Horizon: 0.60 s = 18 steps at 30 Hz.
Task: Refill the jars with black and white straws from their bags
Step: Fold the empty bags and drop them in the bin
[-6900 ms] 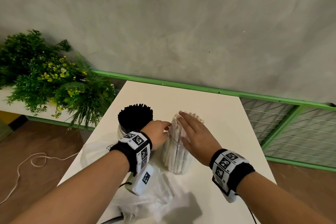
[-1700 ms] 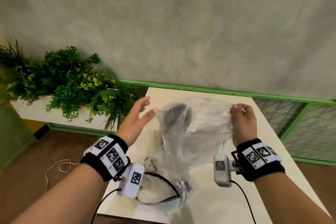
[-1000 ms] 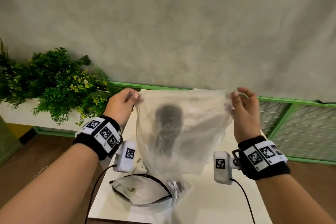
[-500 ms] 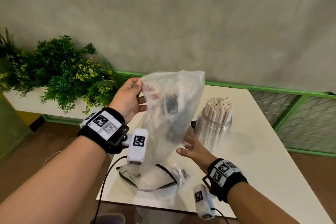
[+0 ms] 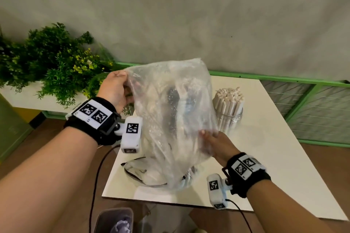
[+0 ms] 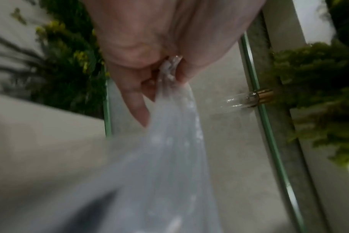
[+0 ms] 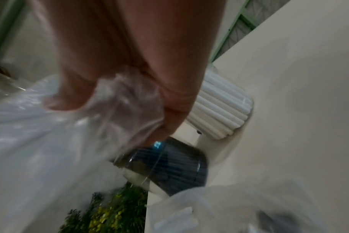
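A clear empty plastic bag hangs in the air over the near left part of the white table. My left hand pinches its top left edge; the left wrist view shows the film bunched between thumb and fingers. My right hand grips a bunch of the bag's lower right side. Behind the bag stands a glass jar packed with white straws. The jar of black straws stands left of it, showing only dimly through the bag in the head view.
A second flattened bag with a black cord lies on the table's near left corner. A waste bin stands on the floor below the table's front edge. Green plants fill the left; a green mesh fence runs on the right.
My right hand let go of the bag's top corner, dropped down and now grips its lower right side. The left hand keeps its hold on the top.
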Each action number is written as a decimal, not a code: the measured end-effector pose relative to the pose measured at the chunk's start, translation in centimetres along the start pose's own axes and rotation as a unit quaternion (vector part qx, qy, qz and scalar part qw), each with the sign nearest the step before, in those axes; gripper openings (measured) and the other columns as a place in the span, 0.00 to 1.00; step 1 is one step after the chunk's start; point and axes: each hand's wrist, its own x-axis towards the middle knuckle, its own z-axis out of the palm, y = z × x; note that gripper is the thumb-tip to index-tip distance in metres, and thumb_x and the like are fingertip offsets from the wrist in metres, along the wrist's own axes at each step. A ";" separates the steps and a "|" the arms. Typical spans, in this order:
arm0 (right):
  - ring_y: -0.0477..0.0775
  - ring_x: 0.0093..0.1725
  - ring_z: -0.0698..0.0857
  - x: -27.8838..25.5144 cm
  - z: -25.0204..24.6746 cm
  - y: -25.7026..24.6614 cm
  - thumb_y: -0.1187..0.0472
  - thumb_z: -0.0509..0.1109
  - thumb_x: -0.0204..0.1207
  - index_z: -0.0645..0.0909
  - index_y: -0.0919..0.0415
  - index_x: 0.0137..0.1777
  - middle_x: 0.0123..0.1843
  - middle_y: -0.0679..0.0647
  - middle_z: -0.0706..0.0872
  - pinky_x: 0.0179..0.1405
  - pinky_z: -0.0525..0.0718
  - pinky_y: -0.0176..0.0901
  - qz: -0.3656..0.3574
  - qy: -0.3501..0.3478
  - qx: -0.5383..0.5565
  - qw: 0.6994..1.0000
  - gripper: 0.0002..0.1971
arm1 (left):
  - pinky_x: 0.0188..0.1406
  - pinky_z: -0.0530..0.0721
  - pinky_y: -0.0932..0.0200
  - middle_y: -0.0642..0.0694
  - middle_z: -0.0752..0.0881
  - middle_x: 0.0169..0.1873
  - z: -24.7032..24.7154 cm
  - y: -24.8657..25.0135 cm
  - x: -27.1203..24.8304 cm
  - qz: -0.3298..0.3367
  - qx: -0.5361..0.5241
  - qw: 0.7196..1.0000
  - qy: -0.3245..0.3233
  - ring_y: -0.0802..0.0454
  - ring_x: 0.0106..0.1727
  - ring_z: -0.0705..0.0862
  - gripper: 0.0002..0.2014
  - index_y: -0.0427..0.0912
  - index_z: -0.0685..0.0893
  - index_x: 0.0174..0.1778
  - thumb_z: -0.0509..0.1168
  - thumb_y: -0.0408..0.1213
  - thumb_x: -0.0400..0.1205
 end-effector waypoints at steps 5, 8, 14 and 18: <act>0.56 0.35 0.77 0.7 -2.4 -0.3 0.45 0.73 0.70 0.82 0.64 0.47 0.39 0.60 0.80 0.31 0.80 0.45 -0.097 0.134 -0.025 0.986 0.20 | 0.40 0.86 0.55 0.49 0.84 0.33 -3.1 1.5 3.8 0.078 0.161 0.981 0.076 0.49 0.37 0.83 0.06 0.49 0.83 0.36 0.71 0.40 0.78; 0.53 0.32 0.82 0.8 -2.3 -0.7 0.48 0.69 0.78 0.83 0.62 0.49 0.36 0.54 0.85 0.30 0.82 0.42 -0.109 0.164 0.021 0.980 0.15 | 0.43 0.86 0.55 0.48 0.86 0.46 -2.3 0.9 3.2 0.089 0.085 0.991 0.048 0.56 0.41 0.86 0.09 0.50 0.80 0.55 0.69 0.42 0.80; 0.56 0.44 0.86 2.1 -1.1 0.0 0.48 0.62 0.83 0.83 0.61 0.51 0.45 0.56 0.87 0.40 0.83 0.42 -0.087 0.238 0.073 0.965 0.17 | 0.52 0.81 0.46 0.47 0.80 0.65 -0.5 -6.8 -3.0 -0.191 0.224 0.952 -0.085 0.45 0.59 0.82 0.38 0.53 0.66 0.77 0.62 0.67 0.73; 0.49 0.33 0.82 1.9 0.1 0.8 0.48 0.60 0.84 0.81 0.63 0.52 0.35 0.52 0.83 0.26 0.79 0.33 -0.080 0.248 0.062 0.963 0.18 | 0.53 0.86 0.41 0.46 0.82 0.58 1.1 -11.3 -6.1 -0.247 0.181 0.940 -0.153 0.45 0.55 0.87 0.40 0.52 0.62 0.75 0.70 0.61 0.71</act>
